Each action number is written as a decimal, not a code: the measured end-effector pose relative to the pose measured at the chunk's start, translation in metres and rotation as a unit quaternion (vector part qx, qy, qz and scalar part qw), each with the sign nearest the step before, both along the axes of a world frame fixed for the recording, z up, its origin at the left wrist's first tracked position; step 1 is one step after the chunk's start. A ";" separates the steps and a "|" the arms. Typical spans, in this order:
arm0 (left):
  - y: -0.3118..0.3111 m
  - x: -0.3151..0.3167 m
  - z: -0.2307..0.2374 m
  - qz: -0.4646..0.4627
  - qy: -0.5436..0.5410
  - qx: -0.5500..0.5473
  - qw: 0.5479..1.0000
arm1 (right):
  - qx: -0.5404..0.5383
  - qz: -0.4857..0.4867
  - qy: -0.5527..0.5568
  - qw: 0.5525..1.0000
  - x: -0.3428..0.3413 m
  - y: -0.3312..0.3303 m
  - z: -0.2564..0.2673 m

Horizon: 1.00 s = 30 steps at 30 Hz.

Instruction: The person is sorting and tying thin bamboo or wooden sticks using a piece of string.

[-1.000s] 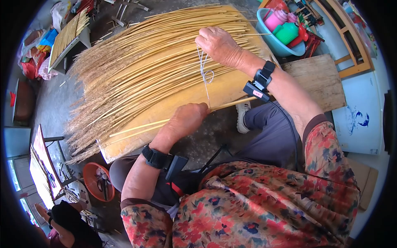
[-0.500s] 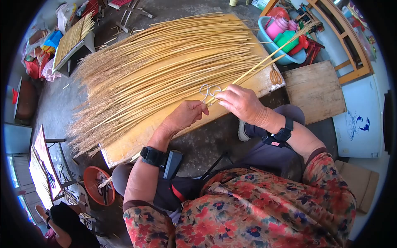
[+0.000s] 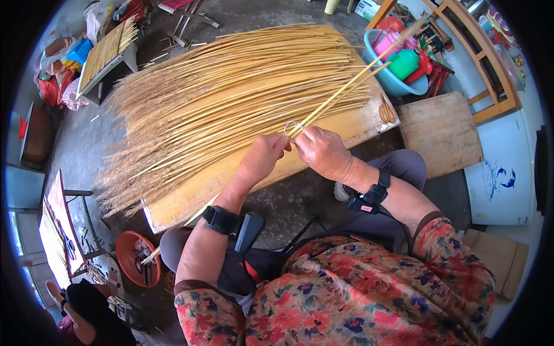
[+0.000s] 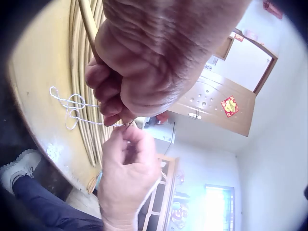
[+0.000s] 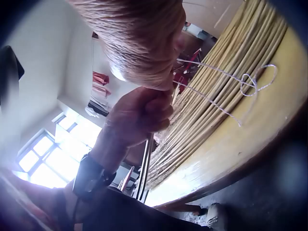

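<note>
In the head view my left hand grips a couple of long reed stalks, which slant up to the right past the table's near edge. Right beside it, my right hand pinches a thin white string against the stalks, the two sets of fingertips almost meeting. Loops of that string hang loose over the table side in both wrist views. Curled fingers hide the place where string and stalks cross. Many more reeds with feathery heads lie across the yellow tabletop just beyond.
Orange-handled scissors lie at the tabletop's right corner. A blue basin with plastic jugs stands behind, near a wooden board. An orange bucket sits on the floor at left; another person is at lower left.
My right hand has come down from high over the reeds, drawing the string, to beside my left hand. The held stalks have swung up to the right, and the string loop looks smaller.
</note>
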<state>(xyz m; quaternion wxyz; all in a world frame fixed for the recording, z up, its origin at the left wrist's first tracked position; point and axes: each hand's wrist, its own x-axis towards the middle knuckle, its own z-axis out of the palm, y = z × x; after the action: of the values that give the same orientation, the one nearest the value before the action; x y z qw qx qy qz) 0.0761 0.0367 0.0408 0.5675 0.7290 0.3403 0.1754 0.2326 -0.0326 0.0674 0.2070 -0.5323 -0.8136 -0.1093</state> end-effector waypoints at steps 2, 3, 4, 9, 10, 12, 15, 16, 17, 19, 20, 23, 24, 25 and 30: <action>0.004 -0.003 0.012 0.003 -0.017 -0.039 0.999 | 0.000 0.003 0.049 0.999 0.003 0.001 -0.002; 0.006 -0.005 0.010 0.006 -0.018 -0.037 0.999 | 0.002 0.006 0.048 0.999 0.004 -0.001 0.000; 0.007 -0.006 0.008 0.015 -0.022 -0.030 0.999 | -0.051 -0.021 0.209 0.976 0.004 -0.005 0.006; 0.006 -0.003 0.015 0.022 0.007 0.002 1.000 | -0.244 -0.116 0.577 0.771 0.005 -0.020 -0.008; 0.004 -0.001 0.015 0.018 0.006 0.005 1.000 | -0.240 -0.118 0.577 0.772 0.005 -0.019 -0.011; 0.002 0.000 0.011 0.045 0.001 0.057 0.997 | -0.203 -0.116 0.584 0.777 0.004 -0.016 -0.014; 0.006 -0.002 0.007 0.039 0.011 0.055 0.998 | -0.138 -0.130 0.622 0.760 0.010 -0.010 0.002; 0.007 -0.004 0.007 0.040 0.013 0.051 0.998 | -0.089 -0.142 0.644 0.746 0.016 -0.006 0.009; 0.008 -0.006 0.009 0.041 0.014 0.051 0.998 | -0.018 -0.116 0.686 0.719 0.030 0.000 0.020; 0.010 -0.010 0.014 0.024 0.012 -0.002 1.000 | 0.091 -0.103 0.716 0.685 0.071 0.012 0.046; 0.008 -0.011 0.018 0.021 0.013 -0.002 1.000 | 0.133 -0.086 0.721 0.675 0.087 0.014 0.059; 0.006 -0.009 0.025 0.020 -0.028 -0.067 0.997 | 0.148 -0.124 0.634 0.748 0.100 0.011 0.070; 0.007 -0.009 0.024 0.004 -0.033 -0.081 0.996 | 0.119 -0.143 0.545 0.818 0.101 0.010 0.068; 0.009 -0.009 0.023 -0.011 -0.038 -0.095 0.995 | 0.080 -0.160 0.456 0.872 0.098 0.006 0.060; 0.011 -0.010 0.030 -0.022 -0.036 -0.135 0.990 | -0.138 -0.115 0.188 0.966 0.067 -0.014 -0.019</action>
<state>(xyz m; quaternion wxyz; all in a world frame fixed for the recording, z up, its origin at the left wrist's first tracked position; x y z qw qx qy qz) 0.0662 0.0478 0.0706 0.6765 0.6459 0.3244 0.1413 0.2994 -0.0465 0.0487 0.2669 -0.6564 -0.7007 0.0835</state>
